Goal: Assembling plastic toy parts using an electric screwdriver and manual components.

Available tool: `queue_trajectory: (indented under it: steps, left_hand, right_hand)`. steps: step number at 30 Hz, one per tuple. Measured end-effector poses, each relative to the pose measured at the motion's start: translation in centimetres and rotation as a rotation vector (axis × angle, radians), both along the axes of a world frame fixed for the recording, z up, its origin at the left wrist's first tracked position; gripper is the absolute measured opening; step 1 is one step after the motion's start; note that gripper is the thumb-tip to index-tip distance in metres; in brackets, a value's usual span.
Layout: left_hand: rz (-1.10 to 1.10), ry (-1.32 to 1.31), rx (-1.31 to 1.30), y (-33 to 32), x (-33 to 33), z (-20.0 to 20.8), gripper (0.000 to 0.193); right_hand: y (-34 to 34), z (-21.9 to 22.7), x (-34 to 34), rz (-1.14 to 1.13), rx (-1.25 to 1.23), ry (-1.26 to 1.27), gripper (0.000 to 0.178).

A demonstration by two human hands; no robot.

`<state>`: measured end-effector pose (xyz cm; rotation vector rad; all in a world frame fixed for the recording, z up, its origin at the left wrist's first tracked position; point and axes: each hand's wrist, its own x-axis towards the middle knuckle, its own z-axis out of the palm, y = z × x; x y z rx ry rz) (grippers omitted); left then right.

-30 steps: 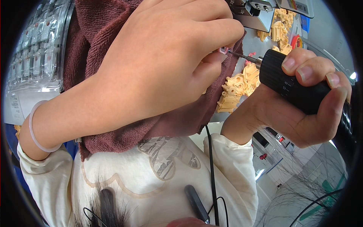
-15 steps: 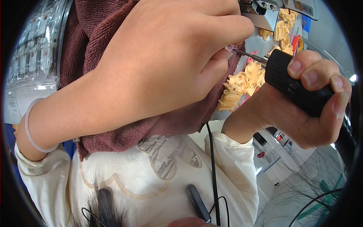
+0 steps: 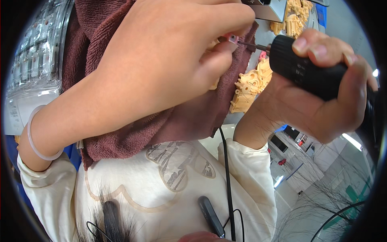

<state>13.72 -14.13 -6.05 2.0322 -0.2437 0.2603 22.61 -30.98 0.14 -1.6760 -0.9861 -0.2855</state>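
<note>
My left hand (image 3: 169, 60) is closed over the brown towel (image 3: 189, 121), with a pale ring round its wrist. Between its thumb and fingers sits a small pink part (image 3: 232, 39). Bits of yellow plastic (image 3: 215, 84) peek out under the palm, mostly hidden by the hand. My right hand (image 3: 322, 97) wraps round a black electric screwdriver (image 3: 310, 70), held nearly level. Its thin metal bit (image 3: 248, 43) points left and reaches the pink part; whether it sits in a screw is too small to tell.
Yellow moulded plastic parts (image 3: 246, 90) lie right of the towel, with more (image 3: 296, 20) farther back. A metal fixture (image 3: 273, 10) stands at the far edge. Clear plastic trays (image 3: 38, 52) are stacked at the left. A black cable (image 3: 227, 181) hangs before my shirt.
Both hands and the screwdriver have shifted left and slightly away from me. More of the pink part shows at my left fingertips, and the bit still reaches it.
</note>
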Motion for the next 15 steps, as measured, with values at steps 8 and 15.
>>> queue_trajectory:
  steps: [8, 15]
  left_hand:
    - [-0.037, -0.033, -0.018, 0.1, 0.2, 0.0, 0.012]
    - [-0.010, -0.088, 0.085, -0.6, 1.5, -1.0, 0.015]
  right_hand:
    - [1.4, -0.8, 0.7, -0.183, -0.020, -0.081, 0.015]
    - [3.7, -1.5, 0.7, -0.229, 0.093, -0.030, 0.013]
